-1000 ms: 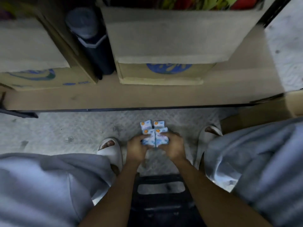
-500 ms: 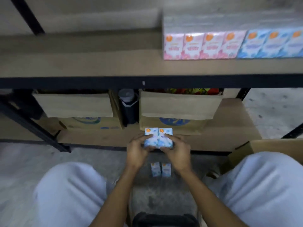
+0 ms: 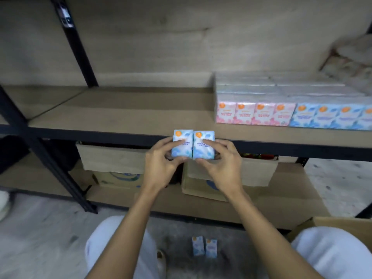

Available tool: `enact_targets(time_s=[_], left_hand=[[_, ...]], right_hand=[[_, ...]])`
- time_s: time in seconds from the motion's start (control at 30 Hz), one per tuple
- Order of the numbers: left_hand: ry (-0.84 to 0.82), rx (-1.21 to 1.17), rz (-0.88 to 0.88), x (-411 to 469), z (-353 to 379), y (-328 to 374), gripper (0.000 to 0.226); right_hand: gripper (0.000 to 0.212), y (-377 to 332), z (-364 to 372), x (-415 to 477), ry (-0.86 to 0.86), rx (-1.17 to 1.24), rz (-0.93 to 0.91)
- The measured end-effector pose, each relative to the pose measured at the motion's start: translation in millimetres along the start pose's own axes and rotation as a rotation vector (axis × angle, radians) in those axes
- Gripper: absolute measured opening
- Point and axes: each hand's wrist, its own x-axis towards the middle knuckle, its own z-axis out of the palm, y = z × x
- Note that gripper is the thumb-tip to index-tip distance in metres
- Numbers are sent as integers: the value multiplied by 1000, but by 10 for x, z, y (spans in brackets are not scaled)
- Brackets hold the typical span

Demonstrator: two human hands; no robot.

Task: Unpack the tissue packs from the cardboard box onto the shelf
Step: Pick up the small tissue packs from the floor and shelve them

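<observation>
Left hand point(image 3: 161, 158) clamped on left blue tissue pack point(image 3: 182, 143) | right hand point(image 3: 220, 158) clamped on right blue tissue pack point(image 3: 203, 144), packs touching, just below shelf point(image 3: 120, 109) edge | shelved packs point(image 3: 291, 113) at 2 o'clock | two floor packs point(image 3: 205, 246) at 6 o'clock

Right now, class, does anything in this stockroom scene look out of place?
Yes. Two blue tissue packs stand on the bare floor between the person's knees, away from the shelf where the pink packs and blue packs are lined up. Nothing looks spilled or damaged.
</observation>
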Motion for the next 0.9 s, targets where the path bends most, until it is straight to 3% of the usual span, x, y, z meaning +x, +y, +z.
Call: enact_targets(time_s=[0.43,0.9], left_hand=[[-174,162,-174,1043,-180,-29,42],[-149,155,-269,1454,-63,-253,41]], right_hand=[[47,-182,329,1038,-147,-246,58],[46,-105,535,1394,-251,-400,30]])
